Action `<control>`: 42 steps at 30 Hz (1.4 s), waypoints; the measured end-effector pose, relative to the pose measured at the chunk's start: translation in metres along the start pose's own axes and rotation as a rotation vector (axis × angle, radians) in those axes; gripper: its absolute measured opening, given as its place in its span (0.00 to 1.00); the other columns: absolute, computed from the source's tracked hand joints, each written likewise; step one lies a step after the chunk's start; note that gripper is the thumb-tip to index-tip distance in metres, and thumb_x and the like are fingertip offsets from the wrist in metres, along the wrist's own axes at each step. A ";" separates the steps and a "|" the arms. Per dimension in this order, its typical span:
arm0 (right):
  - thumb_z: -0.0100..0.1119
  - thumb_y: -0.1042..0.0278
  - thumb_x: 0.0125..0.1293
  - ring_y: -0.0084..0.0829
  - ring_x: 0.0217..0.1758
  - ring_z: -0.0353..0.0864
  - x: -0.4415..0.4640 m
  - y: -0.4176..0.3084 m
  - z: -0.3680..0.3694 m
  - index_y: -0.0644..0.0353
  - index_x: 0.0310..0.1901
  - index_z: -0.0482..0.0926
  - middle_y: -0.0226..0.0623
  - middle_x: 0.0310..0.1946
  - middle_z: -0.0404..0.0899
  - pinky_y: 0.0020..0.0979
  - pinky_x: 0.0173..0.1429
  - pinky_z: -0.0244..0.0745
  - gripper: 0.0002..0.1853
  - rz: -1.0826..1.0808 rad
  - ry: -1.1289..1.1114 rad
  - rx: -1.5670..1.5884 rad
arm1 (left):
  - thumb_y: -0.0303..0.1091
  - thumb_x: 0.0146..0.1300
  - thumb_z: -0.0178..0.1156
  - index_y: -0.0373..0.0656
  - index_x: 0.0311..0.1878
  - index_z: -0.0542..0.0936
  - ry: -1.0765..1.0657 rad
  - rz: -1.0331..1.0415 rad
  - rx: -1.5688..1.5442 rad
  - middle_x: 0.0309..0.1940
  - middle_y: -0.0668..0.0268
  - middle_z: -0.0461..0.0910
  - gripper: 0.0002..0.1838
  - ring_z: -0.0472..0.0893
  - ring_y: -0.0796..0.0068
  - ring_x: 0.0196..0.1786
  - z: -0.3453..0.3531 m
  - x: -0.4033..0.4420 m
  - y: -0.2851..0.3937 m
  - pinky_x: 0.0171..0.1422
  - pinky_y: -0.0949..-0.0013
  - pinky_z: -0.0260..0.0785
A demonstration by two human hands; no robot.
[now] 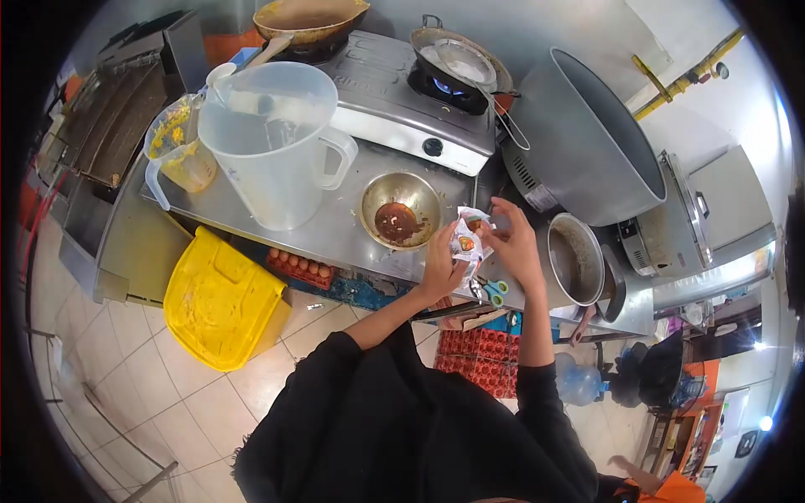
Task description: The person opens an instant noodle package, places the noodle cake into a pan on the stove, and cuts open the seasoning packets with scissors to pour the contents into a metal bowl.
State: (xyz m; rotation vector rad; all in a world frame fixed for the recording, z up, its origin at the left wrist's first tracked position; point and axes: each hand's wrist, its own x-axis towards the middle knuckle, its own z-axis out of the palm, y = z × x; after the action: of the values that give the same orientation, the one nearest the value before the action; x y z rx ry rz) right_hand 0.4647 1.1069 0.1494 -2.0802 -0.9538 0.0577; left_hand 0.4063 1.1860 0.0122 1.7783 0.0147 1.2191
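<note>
Over the front edge of the steel counter, a small white printed packet [466, 243] is held between my two hands. My left hand [442, 267] grips its left side, fingers closed. At the packet's upper right, my right hand [516, 245] pinches with thumb and fingers. What is inside the packet cannot be made out. Just left of it sits a metal bowl [376, 199] with dark brown sauce [397, 222] and pale bits at the bottom. Below the packet lie scissors [496, 290] with green and blue handles.
A big clear plastic jug [272, 159] and a smaller stained jug [186, 151] stand left. Behind, a pan [486, 71] with a strainer sits over a lit flame on the gas stove [369, 92]. Right are a large grey pot [579, 142], a saucepan [574, 260]; below, a yellow bin [222, 302].
</note>
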 end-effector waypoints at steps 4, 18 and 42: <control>0.59 0.75 0.46 0.21 0.29 0.73 0.000 -0.008 0.002 0.61 0.44 0.68 0.36 0.35 0.70 0.19 0.32 0.69 0.21 0.014 0.053 -0.001 | 0.36 0.51 0.48 0.30 0.54 0.53 0.021 -0.081 -0.030 0.48 0.46 0.57 0.30 0.59 0.52 0.50 -0.005 -0.004 -0.002 0.55 0.58 0.49; 0.57 0.75 0.43 0.35 0.39 0.66 -0.015 0.004 0.023 0.56 0.34 0.76 0.40 0.36 0.69 0.30 0.44 0.61 0.12 -0.268 -0.069 -0.296 | 0.33 0.47 0.49 0.31 0.53 0.56 0.022 0.060 0.014 0.47 0.47 0.60 0.29 0.62 0.51 0.48 -0.034 -0.012 0.005 0.53 0.57 0.51; 0.45 0.77 0.55 0.18 0.37 0.68 -0.045 -0.002 0.060 0.64 0.43 0.66 0.32 0.36 0.70 0.18 0.42 0.62 0.12 0.106 -0.096 0.845 | 0.32 0.47 0.53 0.30 0.53 0.55 0.058 -0.141 -0.214 0.49 0.48 0.56 0.31 0.60 0.53 0.50 -0.082 -0.023 0.051 0.55 0.63 0.51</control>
State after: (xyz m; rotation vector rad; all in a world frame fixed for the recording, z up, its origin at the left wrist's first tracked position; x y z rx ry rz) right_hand 0.4107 1.1185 0.0989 -1.3424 -0.6972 0.5270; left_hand 0.3112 1.2026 0.0360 1.5302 0.0414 1.1270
